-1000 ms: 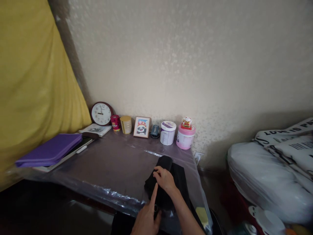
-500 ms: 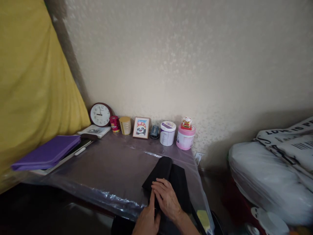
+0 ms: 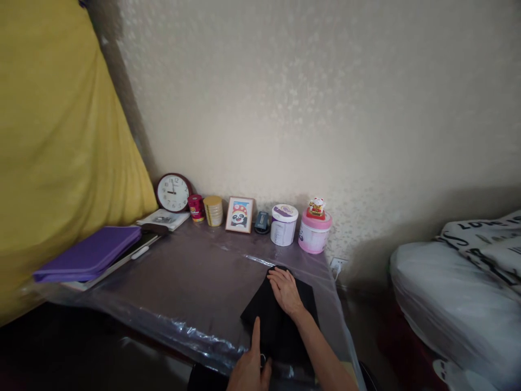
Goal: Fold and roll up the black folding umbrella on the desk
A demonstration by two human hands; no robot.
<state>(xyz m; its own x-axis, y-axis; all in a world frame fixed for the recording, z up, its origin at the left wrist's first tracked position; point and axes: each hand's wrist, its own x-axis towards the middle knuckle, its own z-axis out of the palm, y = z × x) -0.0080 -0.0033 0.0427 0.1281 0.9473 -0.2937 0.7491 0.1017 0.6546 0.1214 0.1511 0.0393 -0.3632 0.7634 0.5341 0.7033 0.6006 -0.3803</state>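
A folded black cloth (image 3: pixel 266 320) lies on the near right part of the plastic-covered table (image 3: pixel 191 277). My right hand (image 3: pixel 286 291) lies flat on the cloth's far end, fingers stretched out and pressing it down. My left hand (image 3: pixel 251 365) is at the cloth's near edge, at the bottom of the view. Its index finger points forward onto the cloth while the other fingers are curled in. Neither hand holds anything that I can see.
Along the wall stand a round clock (image 3: pixel 173 191), a red tin (image 3: pixel 196 207), a gold tin (image 3: pixel 214 210), a panda picture frame (image 3: pixel 240 214), a white tub (image 3: pixel 284 224) and a pink tub (image 3: pixel 313 232). A purple folder (image 3: pixel 89 253) lies at left. White bedding (image 3: pixel 448 304) fills the right.
My right hand has slid from the cloth's near end to its far end and flattened out. The raised fold at the far end now lies flat. My left hand stays at the near edge.
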